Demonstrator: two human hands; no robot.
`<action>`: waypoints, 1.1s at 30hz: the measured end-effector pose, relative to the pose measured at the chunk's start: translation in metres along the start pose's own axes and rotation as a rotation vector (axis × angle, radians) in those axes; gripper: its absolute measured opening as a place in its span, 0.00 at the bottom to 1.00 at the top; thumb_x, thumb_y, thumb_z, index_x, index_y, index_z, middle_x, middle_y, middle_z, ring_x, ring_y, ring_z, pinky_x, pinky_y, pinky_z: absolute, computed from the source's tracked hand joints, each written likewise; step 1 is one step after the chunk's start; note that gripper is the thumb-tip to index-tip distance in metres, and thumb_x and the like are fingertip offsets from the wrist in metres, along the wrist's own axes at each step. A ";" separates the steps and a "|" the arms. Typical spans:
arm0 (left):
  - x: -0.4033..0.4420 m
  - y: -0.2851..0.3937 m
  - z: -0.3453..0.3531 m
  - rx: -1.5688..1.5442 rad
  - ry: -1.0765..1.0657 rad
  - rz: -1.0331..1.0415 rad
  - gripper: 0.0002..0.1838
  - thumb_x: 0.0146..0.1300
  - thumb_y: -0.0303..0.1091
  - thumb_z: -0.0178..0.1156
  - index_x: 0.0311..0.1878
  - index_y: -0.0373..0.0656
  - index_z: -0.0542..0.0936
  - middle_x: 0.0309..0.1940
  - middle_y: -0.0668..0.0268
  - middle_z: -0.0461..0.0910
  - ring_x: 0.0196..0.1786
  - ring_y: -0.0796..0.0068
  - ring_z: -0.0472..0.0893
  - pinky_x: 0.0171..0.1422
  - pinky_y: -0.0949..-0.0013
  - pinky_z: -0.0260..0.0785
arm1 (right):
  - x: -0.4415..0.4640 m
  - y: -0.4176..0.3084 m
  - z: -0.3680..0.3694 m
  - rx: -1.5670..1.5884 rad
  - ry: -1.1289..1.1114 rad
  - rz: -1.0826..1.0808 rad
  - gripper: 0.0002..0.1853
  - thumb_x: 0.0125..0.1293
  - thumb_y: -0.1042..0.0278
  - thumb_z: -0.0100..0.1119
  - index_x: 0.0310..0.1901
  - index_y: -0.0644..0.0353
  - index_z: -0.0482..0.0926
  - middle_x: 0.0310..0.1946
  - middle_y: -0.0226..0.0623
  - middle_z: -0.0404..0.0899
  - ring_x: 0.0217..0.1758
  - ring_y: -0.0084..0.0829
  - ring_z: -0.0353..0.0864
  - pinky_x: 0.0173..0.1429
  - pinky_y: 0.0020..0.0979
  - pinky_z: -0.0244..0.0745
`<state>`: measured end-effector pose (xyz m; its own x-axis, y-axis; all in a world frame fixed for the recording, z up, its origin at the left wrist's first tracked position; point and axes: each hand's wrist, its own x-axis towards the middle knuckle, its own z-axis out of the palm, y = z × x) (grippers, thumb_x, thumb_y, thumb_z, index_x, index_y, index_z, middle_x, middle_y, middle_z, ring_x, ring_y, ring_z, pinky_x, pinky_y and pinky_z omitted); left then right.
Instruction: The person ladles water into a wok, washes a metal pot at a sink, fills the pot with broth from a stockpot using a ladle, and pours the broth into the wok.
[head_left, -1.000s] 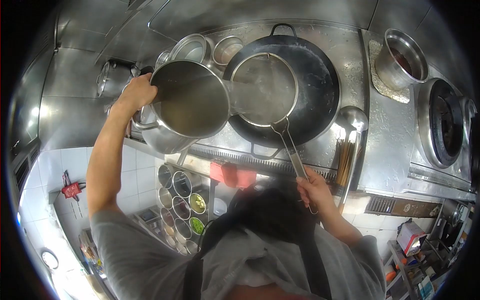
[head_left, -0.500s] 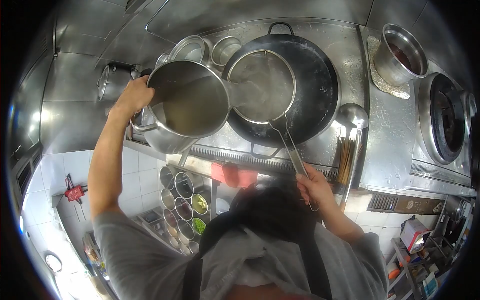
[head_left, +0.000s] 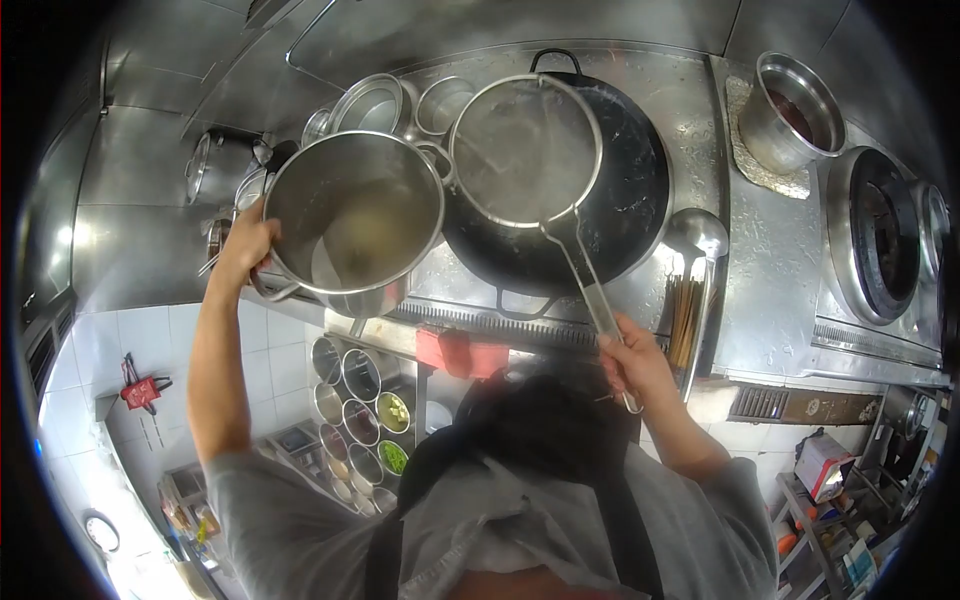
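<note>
A large steel stockpot [head_left: 290,175] is held up by my left hand [head_left: 248,243], whose fingers are closed at its left rim. Some yellowish liquid shows low inside the pot. In my right hand [head_left: 635,362] I grip the long handle of a round mesh strainer [head_left: 525,150]. The strainer's mesh hangs over the left part of a black wok [head_left: 625,180], and I cannot make out anything lying in it. Steam blurs the wok's contents. The pot's right side is close beside the strainer's rim.
A ladle [head_left: 698,235] and a bamboo wok brush [head_left: 686,315] lie right of the wok. Farther right stand a steel pot [head_left: 790,125] on foil and a second burner [head_left: 878,235]. Steel bowls [head_left: 375,105] sit behind the stockpot. Several ingredient tins [head_left: 362,372] stand below left.
My left hand has brought the stockpot down and left, tilted less, and the stream into the strainer has stopped. The strainer has risen slightly off the wok toward the back.
</note>
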<state>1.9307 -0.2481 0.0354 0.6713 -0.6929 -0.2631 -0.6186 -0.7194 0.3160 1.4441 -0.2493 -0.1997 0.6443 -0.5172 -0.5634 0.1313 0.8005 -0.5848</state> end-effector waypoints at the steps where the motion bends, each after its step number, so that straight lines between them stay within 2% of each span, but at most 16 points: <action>1: 0.003 -0.017 0.002 -0.005 -0.003 0.003 0.23 0.54 0.27 0.51 0.56 0.38 0.76 0.21 0.61 0.76 0.12 0.74 0.69 0.15 0.67 0.60 | 0.000 -0.007 -0.003 -0.003 0.005 -0.002 0.26 0.72 0.69 0.55 0.70 0.55 0.65 0.18 0.26 0.68 0.10 0.19 0.64 0.13 0.23 0.60; 7: -0.019 -0.078 0.026 -0.375 0.044 -0.085 0.20 0.53 0.25 0.51 0.52 0.39 0.76 0.20 0.64 0.74 0.10 0.77 0.66 0.12 0.73 0.58 | 0.012 -0.075 -0.038 -0.210 0.403 -0.395 0.24 0.71 0.68 0.55 0.68 0.55 0.69 0.15 0.27 0.68 0.09 0.17 0.63 0.12 0.22 0.54; 9: -0.026 -0.097 0.036 -0.377 0.078 -0.131 0.20 0.54 0.25 0.52 0.52 0.39 0.76 0.21 0.63 0.74 0.10 0.77 0.66 0.12 0.73 0.57 | 0.028 -0.091 -0.074 -0.565 0.577 -0.468 0.22 0.71 0.68 0.53 0.66 0.57 0.70 0.18 0.37 0.76 0.13 0.31 0.73 0.17 0.33 0.66; 10: -0.033 -0.097 0.042 -0.406 0.097 -0.150 0.19 0.54 0.25 0.52 0.52 0.39 0.76 0.21 0.63 0.74 0.10 0.77 0.66 0.12 0.73 0.57 | 0.041 -0.091 -0.099 -0.576 0.578 -0.477 0.22 0.71 0.68 0.53 0.66 0.57 0.70 0.18 0.37 0.76 0.13 0.31 0.73 0.17 0.33 0.66; 12: -0.033 -0.118 0.052 -0.433 0.092 -0.212 0.21 0.54 0.25 0.52 0.53 0.40 0.76 0.21 0.63 0.74 0.10 0.77 0.66 0.12 0.72 0.56 | 0.067 -0.082 -0.144 -1.413 1.019 -0.770 0.21 0.71 0.70 0.51 0.65 0.58 0.71 0.27 0.53 0.82 0.28 0.51 0.82 0.33 0.47 0.76; 13: -0.035 -0.125 0.054 -0.447 0.075 -0.196 0.21 0.54 0.25 0.52 0.53 0.40 0.76 0.21 0.63 0.74 0.10 0.77 0.66 0.12 0.72 0.56 | 0.068 -0.089 -0.150 -1.356 0.977 -0.491 0.22 0.68 0.72 0.51 0.64 0.58 0.72 0.37 0.60 0.81 0.43 0.61 0.80 0.49 0.54 0.73; 16: -0.052 -0.126 0.063 -0.444 0.073 -0.164 0.21 0.53 0.25 0.52 0.53 0.41 0.76 0.21 0.65 0.73 0.11 0.78 0.64 0.12 0.73 0.54 | 0.063 -0.094 -0.173 -1.411 0.912 -0.510 0.22 0.65 0.74 0.53 0.62 0.56 0.74 0.40 0.61 0.80 0.46 0.59 0.80 0.52 0.54 0.73; 17: -0.060 -0.124 0.063 -0.436 0.081 -0.145 0.19 0.52 0.25 0.52 0.50 0.40 0.76 0.21 0.67 0.71 0.10 0.80 0.62 0.11 0.73 0.53 | 0.058 -0.101 -0.167 -1.296 0.911 -0.487 0.22 0.65 0.74 0.54 0.62 0.57 0.74 0.39 0.60 0.81 0.45 0.58 0.81 0.51 0.50 0.75; 19: -0.066 -0.136 0.058 -0.409 0.055 -0.172 0.28 0.52 0.27 0.53 0.62 0.41 0.73 0.22 0.68 0.72 0.13 0.80 0.63 0.13 0.74 0.54 | 0.042 -0.117 -0.150 -1.131 0.974 -0.517 0.22 0.66 0.73 0.55 0.62 0.59 0.74 0.31 0.54 0.83 0.30 0.49 0.84 0.38 0.44 0.79; 21: -0.080 -0.143 0.058 -0.399 0.138 -0.249 0.39 0.53 0.28 0.54 0.73 0.40 0.63 0.23 0.70 0.72 0.18 0.81 0.65 0.17 0.75 0.55 | 0.021 -0.145 -0.130 -0.808 0.835 -0.507 0.24 0.67 0.70 0.57 0.65 0.59 0.72 0.23 0.44 0.80 0.17 0.35 0.78 0.23 0.36 0.74; 23: -0.084 -0.171 0.056 -0.328 0.137 -0.208 0.38 0.54 0.32 0.55 0.71 0.35 0.64 0.28 0.66 0.74 0.26 0.79 0.69 0.28 0.72 0.62 | 0.026 -0.158 -0.150 -0.513 0.841 -0.671 0.22 0.67 0.68 0.56 0.62 0.64 0.73 0.19 0.37 0.77 0.13 0.27 0.73 0.16 0.32 0.66; 24: -0.074 -0.193 0.055 -0.369 0.056 -0.056 0.38 0.54 0.30 0.54 0.72 0.35 0.63 0.26 0.68 0.74 0.22 0.80 0.68 0.24 0.73 0.59 | 0.021 -0.169 -0.153 -0.461 0.790 -0.715 0.23 0.66 0.67 0.58 0.62 0.65 0.72 0.19 0.35 0.77 0.13 0.27 0.73 0.16 0.31 0.66; 26: -0.095 -0.162 0.058 -0.389 0.181 -0.220 0.37 0.53 0.25 0.52 0.72 0.36 0.63 0.20 0.70 0.73 0.14 0.83 0.63 0.15 0.75 0.51 | 0.006 -0.190 -0.156 -0.421 0.881 -0.682 0.22 0.64 0.65 0.60 0.57 0.68 0.75 0.20 0.37 0.78 0.14 0.27 0.75 0.19 0.30 0.68; 27: -0.102 -0.157 0.052 -0.376 0.086 -0.189 0.38 0.53 0.25 0.51 0.72 0.37 0.62 0.21 0.67 0.74 0.13 0.82 0.64 0.14 0.74 0.53 | 0.006 -0.201 -0.177 -0.365 0.797 -0.616 0.25 0.66 0.69 0.61 0.62 0.70 0.71 0.20 0.37 0.79 0.14 0.29 0.76 0.19 0.32 0.72; 28: -0.114 -0.137 0.051 -0.354 0.076 -0.182 0.39 0.52 0.25 0.51 0.73 0.38 0.62 0.20 0.66 0.73 0.12 0.80 0.64 0.12 0.73 0.53 | 0.004 -0.206 -0.185 -0.408 0.826 -0.585 0.20 0.65 0.65 0.63 0.54 0.69 0.79 0.21 0.37 0.80 0.15 0.29 0.78 0.20 0.31 0.75; 33: -0.139 -0.122 0.050 -0.306 0.048 -0.145 0.39 0.51 0.25 0.49 0.72 0.38 0.63 0.21 0.65 0.73 0.11 0.78 0.64 0.11 0.71 0.53 | -0.035 -0.186 -0.202 -0.411 0.948 -0.646 0.23 0.64 0.52 0.66 0.47 0.67 0.84 0.23 0.39 0.81 0.21 0.29 0.82 0.25 0.29 0.78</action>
<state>1.8920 -0.0668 -0.0124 0.7662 -0.5761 -0.2848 -0.3688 -0.7571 0.5393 1.2451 -0.4412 -0.1894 -0.2796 -0.9385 -0.2025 -0.1350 0.2473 -0.9595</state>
